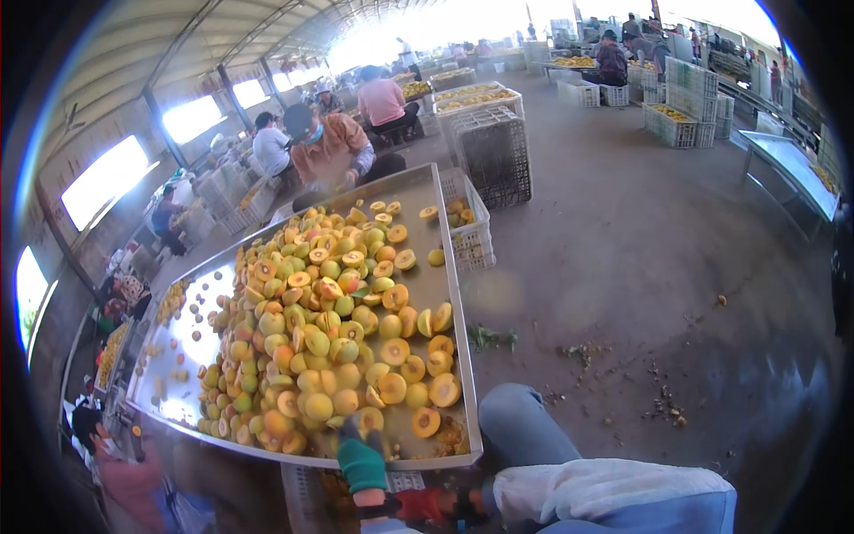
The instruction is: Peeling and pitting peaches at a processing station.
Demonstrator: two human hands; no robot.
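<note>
A metal tray table with raised edges holds a large heap of halved and whole yellow-orange apricots, some cut faces showing the pit. My left hand, in a green and dark glove, reaches over the near edge of the tray, its fingertips at an apricot half; whether it grips the fruit is unclear. Below the tray edge is my right hand, in a red and dark covering, low in front of my lap and blurred; what it holds cannot be made out.
A plastic crate with fruit stands against the tray's right side, near stacked crates. Another crate sits under the near edge. A person sits across the tray; another is at lower left. Leaves and debris lie on the floor.
</note>
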